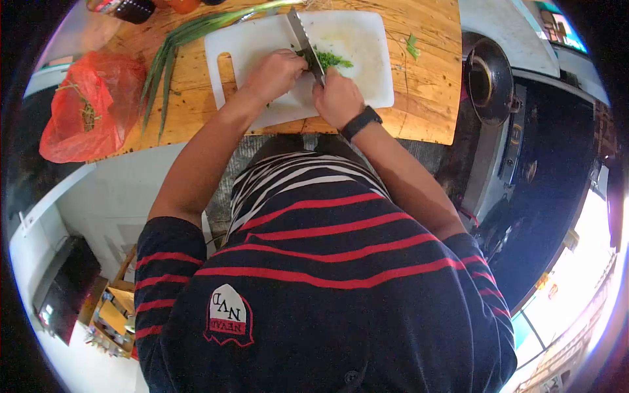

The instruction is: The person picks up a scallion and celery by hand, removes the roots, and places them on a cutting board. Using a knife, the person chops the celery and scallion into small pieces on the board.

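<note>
My right hand [339, 98] is closed round the handle of a kitchen knife [305, 40], whose blade points away from me over the white cutting board [373, 85]. Just left of the blade, my left hand [275, 75] has its fingers curled down on a small bunch of greens, mostly hidden under the fingertips. Finely chopped greens [335, 61] lie in a small heap along the blade's right side. A few bits are scattered on the board. Long green onions [196, 27] stretch across the table past the board's left and far edges.
A red plastic bag [85, 111] with plant scraps lies at the wooden table's [426, 98] left edge. Loose green bits [411, 46] rest right of the board. Jars [131, 9] stand far left. A dark wok [490, 80] is beyond the table's right edge.
</note>
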A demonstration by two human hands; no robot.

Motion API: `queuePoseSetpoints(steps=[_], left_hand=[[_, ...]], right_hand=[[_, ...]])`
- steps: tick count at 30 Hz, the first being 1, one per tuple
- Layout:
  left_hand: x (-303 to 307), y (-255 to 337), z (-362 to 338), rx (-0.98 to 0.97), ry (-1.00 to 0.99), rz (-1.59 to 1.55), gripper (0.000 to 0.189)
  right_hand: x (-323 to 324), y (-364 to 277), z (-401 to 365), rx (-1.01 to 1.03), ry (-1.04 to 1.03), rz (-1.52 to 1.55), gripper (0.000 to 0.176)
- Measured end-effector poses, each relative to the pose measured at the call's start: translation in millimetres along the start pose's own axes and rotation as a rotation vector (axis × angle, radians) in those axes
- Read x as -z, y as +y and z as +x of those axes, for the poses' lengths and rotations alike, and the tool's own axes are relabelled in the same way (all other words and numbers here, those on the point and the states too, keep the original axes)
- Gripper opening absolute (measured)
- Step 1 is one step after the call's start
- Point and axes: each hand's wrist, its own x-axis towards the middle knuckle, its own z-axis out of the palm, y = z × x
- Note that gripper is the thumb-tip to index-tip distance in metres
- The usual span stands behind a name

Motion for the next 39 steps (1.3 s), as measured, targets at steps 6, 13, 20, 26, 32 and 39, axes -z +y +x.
queuePoseSetpoints(steps=[6, 13, 20, 26, 32, 39], left_hand=[[2.2, -4.8, 2.3, 0.0, -0.024, 0.049, 0.017], [-1.3, -0.6, 0.3, 0.012, 0.02, 0.004, 0.013], [-4.6, -4.1, 1.9, -0.006, 0.045, -0.019, 0.014], [7.4, 3.0, 0.4, -0.015, -0.039, -0.023, 0.016], [6.7, -0.5, 2.2, -0.004, -0.076, 0.004, 0.017], [9.3, 2.6, 2.1, 0.043, -0.106, 0.031, 0.014]], right_hand=[[2.4, -3.2, -1.4, 0.02, 0.001, 0.031, 0.026], [0.7, 0.9, 2.4, 0.04, 0.005, 0.004, 0.025], [-0.7, 0.0, 10.6, 0.017, 0.001, -0.012, 0.026], [-3.0, 4.3, 7.7, -0.025, 0.006, -0.013, 0.027], [-0.2, 8.2, 9.8, 0.018, 0.003, -0.005, 0.027], [7.0, -3.9, -1.1, 0.018, -0.082, -0.017, 0.026]])
